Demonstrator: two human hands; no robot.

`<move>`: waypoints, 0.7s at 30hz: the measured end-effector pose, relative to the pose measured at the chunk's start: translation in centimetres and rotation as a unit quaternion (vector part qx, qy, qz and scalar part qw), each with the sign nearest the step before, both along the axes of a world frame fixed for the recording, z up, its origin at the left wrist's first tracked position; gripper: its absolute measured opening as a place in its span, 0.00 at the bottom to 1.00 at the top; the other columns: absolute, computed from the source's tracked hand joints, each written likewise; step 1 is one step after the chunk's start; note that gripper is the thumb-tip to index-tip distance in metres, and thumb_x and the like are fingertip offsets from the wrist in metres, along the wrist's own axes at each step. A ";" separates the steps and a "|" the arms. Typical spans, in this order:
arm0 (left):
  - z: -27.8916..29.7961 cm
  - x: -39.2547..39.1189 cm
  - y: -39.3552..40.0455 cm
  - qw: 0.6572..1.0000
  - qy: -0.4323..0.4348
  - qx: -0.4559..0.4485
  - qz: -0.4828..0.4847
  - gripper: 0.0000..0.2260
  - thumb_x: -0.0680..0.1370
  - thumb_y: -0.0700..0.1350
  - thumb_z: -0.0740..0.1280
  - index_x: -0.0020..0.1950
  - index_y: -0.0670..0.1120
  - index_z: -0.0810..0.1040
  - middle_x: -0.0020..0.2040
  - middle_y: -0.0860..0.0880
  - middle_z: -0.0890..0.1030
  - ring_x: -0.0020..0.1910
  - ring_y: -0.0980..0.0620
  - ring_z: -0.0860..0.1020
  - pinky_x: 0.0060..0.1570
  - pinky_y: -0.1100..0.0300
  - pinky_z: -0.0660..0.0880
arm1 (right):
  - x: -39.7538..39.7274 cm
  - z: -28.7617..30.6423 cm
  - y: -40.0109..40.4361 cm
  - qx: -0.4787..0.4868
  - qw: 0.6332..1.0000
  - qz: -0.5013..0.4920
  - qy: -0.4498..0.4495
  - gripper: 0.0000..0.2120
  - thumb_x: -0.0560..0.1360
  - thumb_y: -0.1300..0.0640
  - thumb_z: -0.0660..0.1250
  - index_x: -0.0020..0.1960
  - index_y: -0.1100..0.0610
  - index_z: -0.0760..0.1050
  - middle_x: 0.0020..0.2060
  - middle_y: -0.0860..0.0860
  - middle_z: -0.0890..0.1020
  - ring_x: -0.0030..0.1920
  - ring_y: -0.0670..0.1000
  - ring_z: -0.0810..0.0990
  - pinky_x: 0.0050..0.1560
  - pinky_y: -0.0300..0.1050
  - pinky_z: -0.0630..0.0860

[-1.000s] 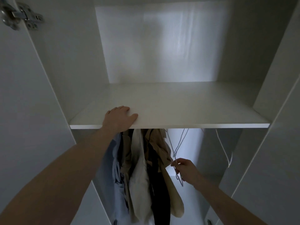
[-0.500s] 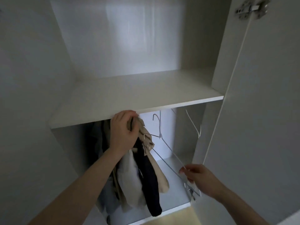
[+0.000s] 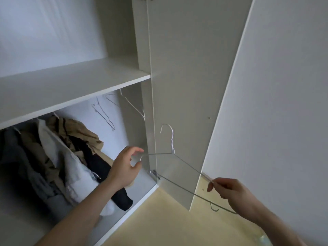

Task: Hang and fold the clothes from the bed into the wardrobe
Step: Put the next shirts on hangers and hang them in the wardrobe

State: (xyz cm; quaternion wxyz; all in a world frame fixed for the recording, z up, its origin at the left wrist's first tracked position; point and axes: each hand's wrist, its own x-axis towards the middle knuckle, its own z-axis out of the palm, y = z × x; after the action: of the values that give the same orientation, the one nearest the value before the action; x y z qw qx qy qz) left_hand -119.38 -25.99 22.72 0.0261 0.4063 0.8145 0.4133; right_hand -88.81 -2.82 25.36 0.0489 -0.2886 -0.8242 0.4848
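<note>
A thin white wire hanger [image 3: 177, 155] is out of the wardrobe, in front of the open door. My right hand [image 3: 229, 190] pinches its right end. My left hand [image 3: 126, 167] reaches toward its left end with fingers spread in a loose curve, holding nothing. Several hung clothes [image 3: 58, 157], grey, beige, white and black, crowd the left part of the wardrobe under the shelf [image 3: 74, 89]. Two empty hangers [image 3: 134, 107] still hang at the right end of the rail, which the shelf hides.
The open wardrobe door [image 3: 186, 86] stands right behind the hanger. A white wall [image 3: 284, 103] is at the right. Yellow floor [image 3: 168, 219] lies below. A door hinge [image 3: 154, 174] sits near the wardrobe's bottom edge.
My right hand has pulled the hanger out of the wardrobe to the right. My left hand has let go of the hung clothes and moved right toward the hanger. The view swung right.
</note>
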 end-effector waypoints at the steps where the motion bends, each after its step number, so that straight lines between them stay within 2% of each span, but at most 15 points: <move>1: -0.3 1.2 0.7 1.000 -0.010 -0.017 -0.017 0.18 0.76 0.40 0.71 0.61 0.58 0.76 0.59 0.62 0.76 0.60 0.59 0.75 0.57 0.58 0.75 | 2.1 0.0 0.3 0.008 1.000 -0.013 0.003 0.13 0.83 0.51 0.61 0.48 0.48 0.83 0.30 0.45 0.63 0.26 0.50 0.57 0.28 0.41 0.56; 5: -0.6 7.7 4.9 0.994 -0.034 -0.073 -0.076 0.21 0.77 0.45 0.72 0.69 0.57 0.73 0.64 0.60 0.73 0.63 0.59 0.72 0.63 0.57 0.72 | 12.1 0.1 1.7 0.029 0.996 -0.079 0.026 0.13 0.83 0.49 0.62 0.47 0.50 0.82 0.31 0.45 0.64 0.32 0.53 0.60 0.37 0.46 0.58; 8: -1.0 14.4 8.4 0.989 -0.025 -0.084 -0.123 0.25 0.77 0.46 0.72 0.73 0.54 0.70 0.67 0.60 0.71 0.67 0.57 0.71 0.66 0.60 0.68 | 21.1 0.5 2.3 0.042 0.992 -0.116 0.025 0.20 0.76 0.36 0.60 0.49 0.50 0.81 0.31 0.42 0.66 0.32 0.52 0.62 0.34 0.44 0.59; 11: -1.8 21.9 11.9 0.981 -0.016 -0.108 -0.161 0.27 0.78 0.47 0.72 0.75 0.53 0.69 0.72 0.56 0.71 0.72 0.53 0.68 0.71 0.55 0.65 | 30.7 0.5 2.5 0.038 0.986 -0.158 0.023 0.19 0.76 0.37 0.60 0.48 0.51 0.81 0.32 0.44 0.66 0.33 0.60 0.61 0.36 0.46 0.60; 13: -2.5 27.2 14.3 0.978 -0.022 -0.109 -0.175 0.27 0.77 0.47 0.73 0.75 0.53 0.69 0.71 0.54 0.71 0.71 0.51 0.69 0.71 0.52 0.67 | 36.9 0.3 2.8 0.025 0.983 -0.181 0.028 0.17 0.81 0.42 0.62 0.46 0.53 0.81 0.34 0.47 0.67 0.34 0.63 0.63 0.39 0.50 0.60; 16: -3.3 35.0 17.6 0.983 -0.029 -0.067 -0.166 0.27 0.73 0.43 0.76 0.70 0.51 0.71 0.63 0.52 0.69 0.64 0.50 0.73 0.64 0.51 0.70 | 45.1 0.4 2.1 0.010 0.974 -0.223 0.028 0.14 0.83 0.49 0.63 0.44 0.54 0.82 0.31 0.45 0.67 0.33 0.56 0.64 0.36 0.43 0.62; 18: -3.7 39.5 19.7 0.985 -0.012 -0.052 -0.164 0.26 0.72 0.41 0.77 0.68 0.48 0.73 0.61 0.49 0.70 0.65 0.47 0.71 0.65 0.50 0.68 | 49.9 0.6 1.0 0.002 0.967 -0.251 0.030 0.15 0.81 0.46 0.63 0.43 0.53 0.82 0.30 0.44 0.67 0.33 0.46 0.65 0.35 0.38 0.61; 21: -4.6 45.7 23.3 0.971 0.045 -0.042 -0.231 0.16 0.73 0.46 0.75 0.60 0.45 0.81 0.57 0.45 0.78 0.63 0.44 0.71 0.63 0.50 0.66 | 57.0 0.4 -0.9 -0.014 0.955 -0.294 0.037 0.17 0.78 0.43 0.62 0.44 0.55 0.81 0.32 0.50 0.65 0.35 0.50 0.63 0.35 0.41 0.58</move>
State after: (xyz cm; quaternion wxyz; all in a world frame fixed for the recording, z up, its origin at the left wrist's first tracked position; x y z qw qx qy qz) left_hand -73.65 -2.72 18.09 0.1012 0.6000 0.7158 0.3427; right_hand -31.81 -3.70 25.74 0.2157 -0.5010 -0.6933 0.4710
